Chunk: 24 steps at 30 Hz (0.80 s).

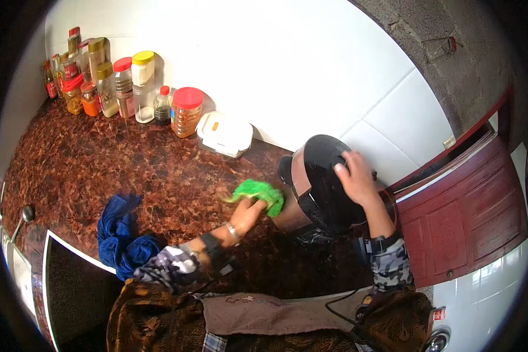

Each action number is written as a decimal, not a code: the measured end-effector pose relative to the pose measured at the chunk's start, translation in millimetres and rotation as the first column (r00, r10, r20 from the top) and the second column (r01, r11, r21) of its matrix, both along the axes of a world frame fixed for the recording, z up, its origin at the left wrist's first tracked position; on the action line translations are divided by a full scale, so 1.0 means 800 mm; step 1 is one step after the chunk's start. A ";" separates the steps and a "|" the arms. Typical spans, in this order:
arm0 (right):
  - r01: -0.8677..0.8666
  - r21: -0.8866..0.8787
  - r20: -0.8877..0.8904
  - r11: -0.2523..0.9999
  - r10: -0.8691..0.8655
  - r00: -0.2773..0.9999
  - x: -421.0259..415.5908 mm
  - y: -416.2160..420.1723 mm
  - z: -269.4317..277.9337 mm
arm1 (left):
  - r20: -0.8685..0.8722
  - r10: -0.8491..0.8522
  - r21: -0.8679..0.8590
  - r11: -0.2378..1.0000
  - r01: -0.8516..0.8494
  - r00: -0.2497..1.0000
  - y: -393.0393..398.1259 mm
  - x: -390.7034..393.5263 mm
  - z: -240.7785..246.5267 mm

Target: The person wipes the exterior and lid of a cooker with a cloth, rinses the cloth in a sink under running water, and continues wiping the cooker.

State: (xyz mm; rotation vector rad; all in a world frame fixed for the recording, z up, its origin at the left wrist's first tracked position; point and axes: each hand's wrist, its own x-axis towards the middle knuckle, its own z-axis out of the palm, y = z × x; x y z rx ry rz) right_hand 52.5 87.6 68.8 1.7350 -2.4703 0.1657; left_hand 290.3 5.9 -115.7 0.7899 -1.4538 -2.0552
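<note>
In the head view my left hand [246, 218] grips a green cloth [262, 193] low over the countertop, just left of a black countertop appliance. The cloth is bunched under my fingers and slightly blurred. The appliance [323, 176] has a rounded black top, a brownish band and a handle-like part on its left; it may be an air fryer. My right hand [356, 178] is at the top of this appliance, thumb and fingers spread, with nothing held in it. Whether its fingertips press on the lid is hard to tell.
Along the white tiled wall stand several spice jars [123, 81], a red-lidded jar [187, 112] and a white-lidded container [224, 134]. A blue cloth [123, 237] lies on the brown patterned countertop [92, 163] near my left forearm. A dark red door [462, 211] is at right.
</note>
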 end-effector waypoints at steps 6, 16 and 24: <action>-0.133 -0.019 -0.085 0.991 0.131 0.988 0.002 -0.005 -0.016 | -0.121 0.265 -0.819 0.519 -0.247 0.957 -0.040 -0.097 -0.050; -0.110 -0.047 -0.065 0.993 0.107 0.992 -0.008 0.004 -0.021 | -0.075 0.028 -0.689 0.721 -0.073 0.997 -0.025 -0.026 -0.074; -0.109 -0.061 -0.072 0.992 0.105 0.992 0.000 -0.002 -0.018 | -0.222 0.233 -0.795 0.519 -0.314 0.947 -0.042 -0.051 0.043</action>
